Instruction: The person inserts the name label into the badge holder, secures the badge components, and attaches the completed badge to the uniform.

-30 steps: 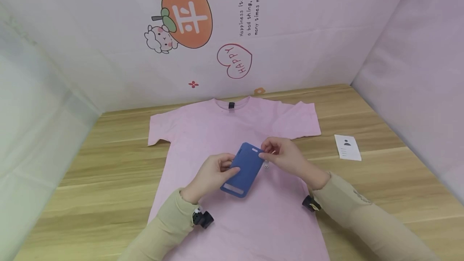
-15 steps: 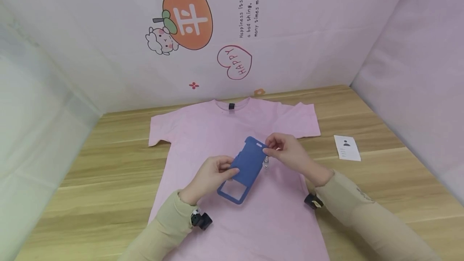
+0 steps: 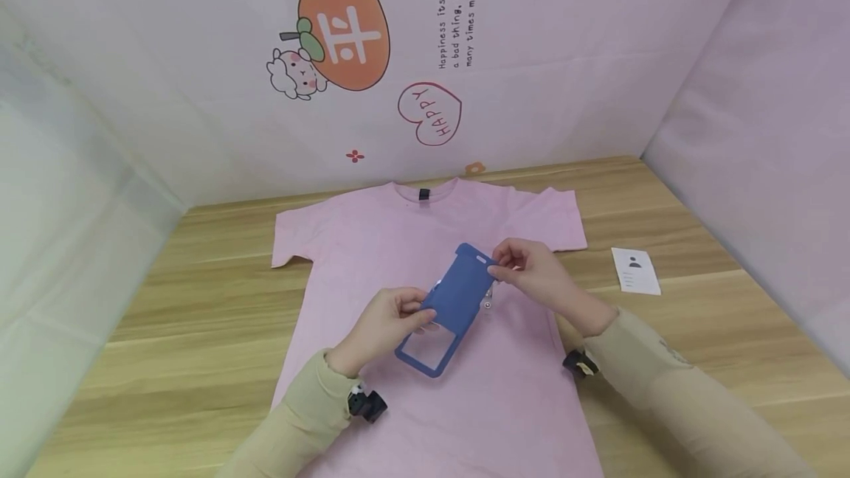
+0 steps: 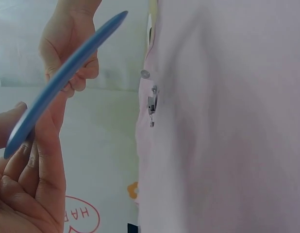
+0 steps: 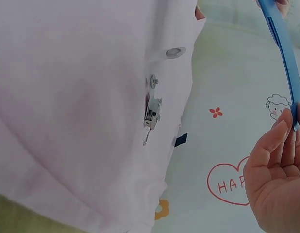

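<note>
A blue badge holder (image 3: 458,290) is held tilted above the pink T-shirt (image 3: 372,242), its clear window bared at the lower end. My left hand (image 3: 388,327) pinches its lower left side, thumb on the front. At the upper right corner, near the slot, my right hand (image 3: 531,271) pinches it between thumb and fingers. Seen edge-on in the left wrist view, the badge holder (image 4: 62,80) runs between both hands. A metal clip (image 5: 152,111) with a clear snap strap (image 5: 174,52) lies on the shirt, partly hidden behind the holder in the head view.
A white card (image 3: 636,270) with a printed person icon lies on the wooden table (image 3: 199,301) to the right of the shirt. Printed pale cloth (image 3: 544,57) walls in the table at the back and both sides.
The holder's blue cover has slid up and to the right with my right hand, baring more of the clear window below. My left hand has stayed almost in place.
</note>
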The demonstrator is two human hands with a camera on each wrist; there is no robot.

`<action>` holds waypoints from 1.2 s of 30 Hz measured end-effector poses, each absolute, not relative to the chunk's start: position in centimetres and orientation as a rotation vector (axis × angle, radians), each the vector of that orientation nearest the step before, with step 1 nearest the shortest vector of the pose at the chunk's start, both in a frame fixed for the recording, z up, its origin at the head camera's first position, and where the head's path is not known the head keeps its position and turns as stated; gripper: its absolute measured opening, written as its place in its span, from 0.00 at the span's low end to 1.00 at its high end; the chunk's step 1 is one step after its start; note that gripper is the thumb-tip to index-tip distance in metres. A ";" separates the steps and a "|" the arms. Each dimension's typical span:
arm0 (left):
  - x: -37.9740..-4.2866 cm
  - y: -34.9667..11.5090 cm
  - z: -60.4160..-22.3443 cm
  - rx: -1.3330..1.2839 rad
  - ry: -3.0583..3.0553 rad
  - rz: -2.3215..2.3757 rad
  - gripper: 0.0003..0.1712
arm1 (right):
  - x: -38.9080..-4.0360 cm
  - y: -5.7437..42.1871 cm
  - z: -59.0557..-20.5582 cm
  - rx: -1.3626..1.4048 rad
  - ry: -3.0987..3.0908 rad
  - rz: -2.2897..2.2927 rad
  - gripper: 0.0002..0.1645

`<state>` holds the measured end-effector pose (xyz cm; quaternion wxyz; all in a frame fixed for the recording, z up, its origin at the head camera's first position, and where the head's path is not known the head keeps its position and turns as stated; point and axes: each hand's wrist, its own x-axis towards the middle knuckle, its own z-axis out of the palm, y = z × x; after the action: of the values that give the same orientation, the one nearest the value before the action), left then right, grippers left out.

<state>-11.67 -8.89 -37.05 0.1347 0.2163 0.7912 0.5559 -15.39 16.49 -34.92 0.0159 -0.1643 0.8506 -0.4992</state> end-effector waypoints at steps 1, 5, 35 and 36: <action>-11.7 -8.9 -37.1 0.634 2.288 1.614 0.15 | -15.4 16.6 -34.9 -0.510 2.641 -1.558 0.05; -11.7 -8.9 -37.1 0.638 2.289 1.612 0.14 | -15.6 16.8 -34.9 -0.500 2.634 -1.560 0.05; -12.2 -9.4 -37.1 0.635 2.250 1.644 0.11 | -16.4 17.9 -34.1 -0.433 2.477 -1.636 0.07; -12.2 -9.4 -37.1 0.631 2.244 1.647 0.11 | -16.4 17.9 -34.1 -0.427 2.475 -1.638 0.07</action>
<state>-12.21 -9.42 -37.14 0.1431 0.2187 0.7781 0.5712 -16.41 17.94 -34.06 0.0714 -0.1420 0.8234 -0.5448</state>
